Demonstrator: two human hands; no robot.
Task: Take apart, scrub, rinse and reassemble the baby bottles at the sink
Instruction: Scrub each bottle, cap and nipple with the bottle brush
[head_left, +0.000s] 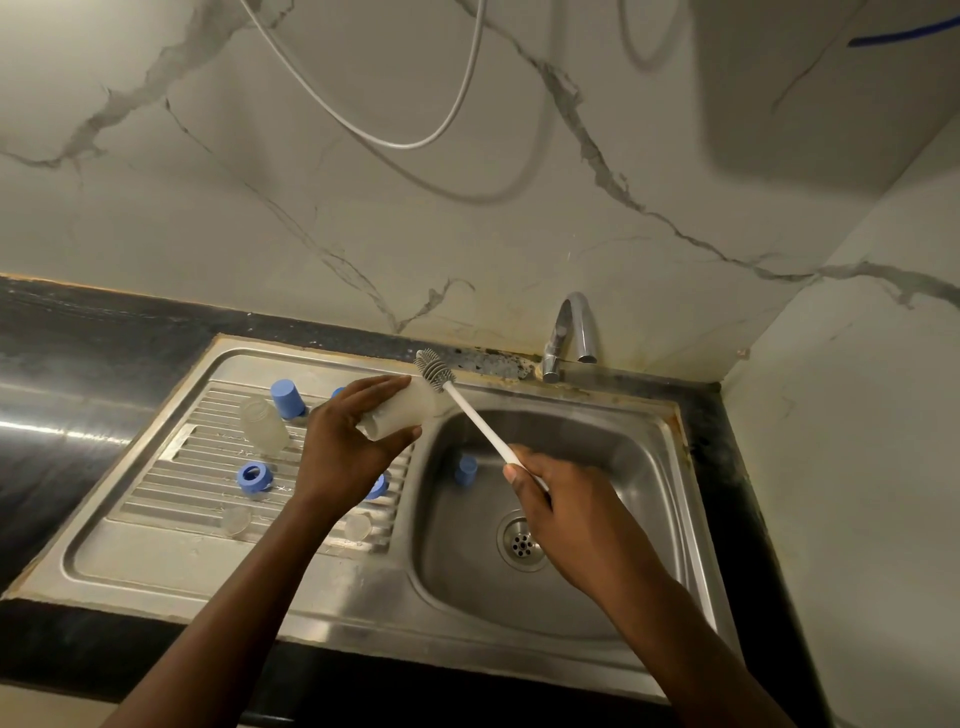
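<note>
The sink (670, 499) is brushed, stained stainless steel with a ribbed drainboard (208, 467), the tap (571, 332) glossy chrome, the bottle (405, 410) frosted plastic, the caps (287, 399) matt blue plastic, the wall (363, 218) smooth veined marble.

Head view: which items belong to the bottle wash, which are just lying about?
In the job: bottle in left hand; brush in right hand; second bottle, blue cap, blue ring on drainboard; blue piece in basin; tap.
Lying about: white hose on wall; blue tube, top right.
</note>
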